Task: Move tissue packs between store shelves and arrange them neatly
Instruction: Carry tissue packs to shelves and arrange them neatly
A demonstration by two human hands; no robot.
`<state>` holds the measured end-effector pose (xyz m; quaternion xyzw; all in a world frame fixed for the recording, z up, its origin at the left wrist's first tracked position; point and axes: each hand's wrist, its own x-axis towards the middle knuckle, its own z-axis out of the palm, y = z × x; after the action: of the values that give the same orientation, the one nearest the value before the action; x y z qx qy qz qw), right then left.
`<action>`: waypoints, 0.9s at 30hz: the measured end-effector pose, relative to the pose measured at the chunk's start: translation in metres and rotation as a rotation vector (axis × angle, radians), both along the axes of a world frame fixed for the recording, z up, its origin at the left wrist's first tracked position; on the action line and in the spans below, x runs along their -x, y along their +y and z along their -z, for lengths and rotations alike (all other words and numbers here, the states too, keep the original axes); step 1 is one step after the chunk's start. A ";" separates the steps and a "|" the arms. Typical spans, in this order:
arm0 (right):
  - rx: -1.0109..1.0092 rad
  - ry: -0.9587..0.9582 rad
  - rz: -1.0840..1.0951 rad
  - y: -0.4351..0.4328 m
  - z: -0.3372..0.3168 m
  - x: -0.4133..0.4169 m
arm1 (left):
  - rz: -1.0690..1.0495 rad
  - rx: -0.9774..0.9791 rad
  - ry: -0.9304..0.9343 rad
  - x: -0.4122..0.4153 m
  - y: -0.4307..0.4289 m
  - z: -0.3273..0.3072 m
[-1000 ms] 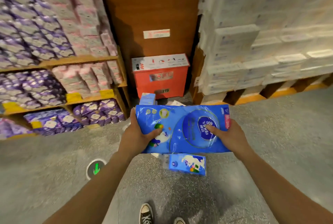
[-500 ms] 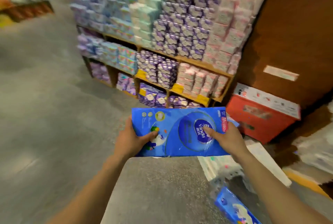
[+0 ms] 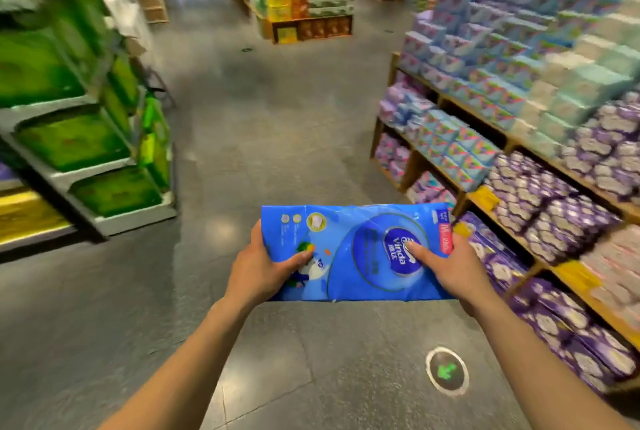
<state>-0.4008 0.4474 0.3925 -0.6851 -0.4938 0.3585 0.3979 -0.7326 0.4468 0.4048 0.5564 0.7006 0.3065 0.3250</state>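
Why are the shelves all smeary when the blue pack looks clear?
Head view: the green shelves and purple packs are streaked with motion blur, worst near the edges, probably from a quick head turn. Head view: the blue tissue pack, left hand and right hand look sharp. Head view: the wide lens bends shelf lines, and a pale glint shows on the floor.

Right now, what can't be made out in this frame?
Head view:
- Fingers of the left hand and right hand: mostly hidden under the flat blue plastic tissue pack; thumbs show.
- Green wrapped packs, left: motion blur, labels unreadable.
- Purple wrapped packs, right: blurred, cut by the right edge.
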 end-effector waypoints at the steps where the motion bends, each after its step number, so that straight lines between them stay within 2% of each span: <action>1: 0.006 0.006 -0.042 0.025 0.000 0.019 | -0.050 -0.002 -0.005 0.019 0.008 0.001; 9: -0.022 0.059 -0.477 0.224 -0.004 0.195 | -0.436 -0.050 -0.015 0.162 0.083 -0.001; 15: -0.023 0.035 -0.759 0.360 -0.026 0.338 | -0.727 -0.094 -0.013 0.258 0.132 -0.028; 19: -0.036 0.028 -0.907 0.404 -0.054 0.443 | -0.886 -0.087 0.002 0.324 0.149 -0.037; 27: -0.078 0.046 -1.153 0.459 -0.053 0.679 | -1.146 -0.105 -0.012 0.494 0.162 -0.022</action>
<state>-1.0799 0.9066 0.4454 -0.2820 -0.7914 0.5137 0.1740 -1.2265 0.6086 0.4273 0.1015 0.8722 0.4712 0.0831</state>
